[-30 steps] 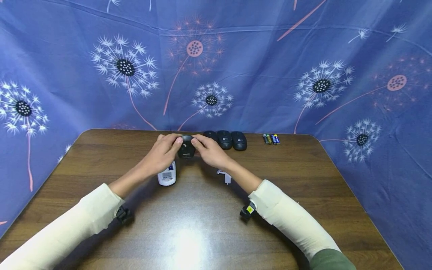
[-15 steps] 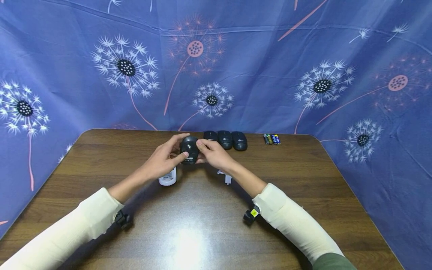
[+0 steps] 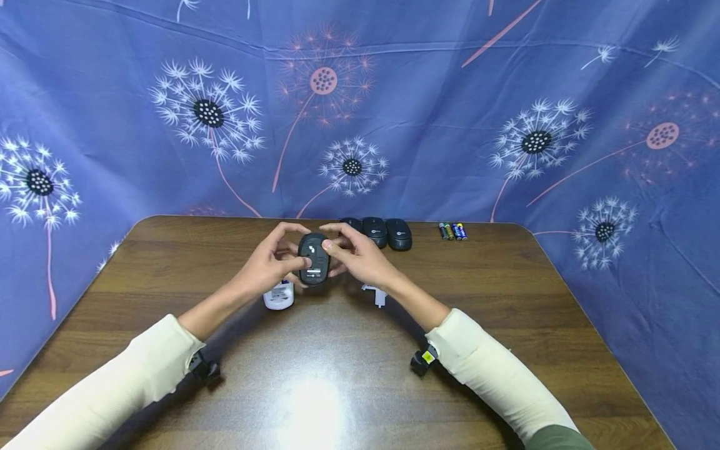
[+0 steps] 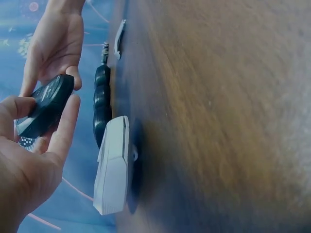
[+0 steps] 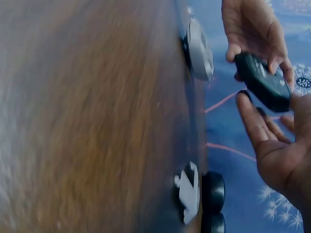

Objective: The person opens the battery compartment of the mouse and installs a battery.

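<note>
Both hands hold a black computer mouse (image 3: 317,265) above the table, its labelled underside turned up toward the head camera. My left hand (image 3: 269,261) grips its left side, thumb on the underside. The right hand (image 3: 364,261) pinches the upper right, thumb pressing on the underside and fingers mostly behind. Below the left hand a white mouse (image 3: 279,297) lies on its back, partly covered by that hand; the left wrist view shows its side (image 4: 112,167). Beneath the right wrist rests a small white plastic cover (image 3: 379,297), which appears again as a white piece (image 5: 189,191) in the right wrist view.
Several black mice (image 3: 375,232) stand in a row at the back edge of the wooden table (image 3: 484,325), one partly behind the right hand. Farther right lie several batteries (image 3: 452,232) side by side. A blue flowered cloth (image 3: 427,137) hangs behind the table.
The black mouse has tilted so more of its underside faces the head camera, and has come slightly nearer. Both hands have shifted their fingers around it, the left thumb now lying on the underside.
</note>
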Action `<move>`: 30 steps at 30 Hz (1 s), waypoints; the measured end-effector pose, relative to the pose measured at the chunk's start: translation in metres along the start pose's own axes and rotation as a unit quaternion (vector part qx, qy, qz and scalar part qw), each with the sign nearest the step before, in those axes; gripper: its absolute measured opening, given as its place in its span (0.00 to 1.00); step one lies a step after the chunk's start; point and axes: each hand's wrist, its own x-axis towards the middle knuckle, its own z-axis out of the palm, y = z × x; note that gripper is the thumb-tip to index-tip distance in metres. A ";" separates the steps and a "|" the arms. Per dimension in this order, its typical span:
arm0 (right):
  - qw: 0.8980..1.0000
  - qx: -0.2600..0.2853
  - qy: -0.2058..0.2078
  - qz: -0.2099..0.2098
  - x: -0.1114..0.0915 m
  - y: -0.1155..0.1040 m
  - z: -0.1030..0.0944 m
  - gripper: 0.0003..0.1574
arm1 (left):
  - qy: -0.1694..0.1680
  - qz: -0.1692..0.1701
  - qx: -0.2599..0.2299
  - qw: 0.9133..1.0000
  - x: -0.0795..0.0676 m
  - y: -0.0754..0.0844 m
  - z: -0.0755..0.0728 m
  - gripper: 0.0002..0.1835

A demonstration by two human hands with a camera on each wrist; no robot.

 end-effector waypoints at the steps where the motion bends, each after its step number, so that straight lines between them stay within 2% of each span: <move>1: 1.000 -0.003 0.000 -0.011 0.000 0.000 -0.001 0.32 | 0.001 -0.003 -0.009 1.000 0.000 -0.001 0.000 0.33; 4: 0.999 0.008 -0.018 -0.030 0.000 0.001 -0.003 0.39 | 0.007 -0.016 -0.020 1.000 -0.002 -0.002 -0.001 0.31; 7: 0.999 0.014 -0.040 -0.033 0.001 0.001 -0.003 0.42 | 0.012 -0.028 -0.026 0.999 -0.003 -0.004 0.000 0.31; 14: 0.999 0.010 -0.034 -0.019 0.002 -0.001 0.001 0.36 | 0.022 -0.041 -0.028 0.999 -0.003 -0.006 0.003 0.30; 21: 0.999 0.029 -0.024 -0.001 0.001 0.000 0.006 0.34 | 0.010 -0.051 -0.021 0.998 -0.005 -0.008 0.001 0.30; 26: 1.000 0.014 -0.021 0.004 -0.002 0.000 0.005 0.33 | 0.000 -0.061 -0.021 0.998 -0.005 -0.007 0.000 0.30; 30: 1.000 -0.012 -0.018 -0.008 -0.003 -0.001 0.004 0.34 | 0.001 -0.059 -0.022 0.998 -0.003 -0.006 0.000 0.31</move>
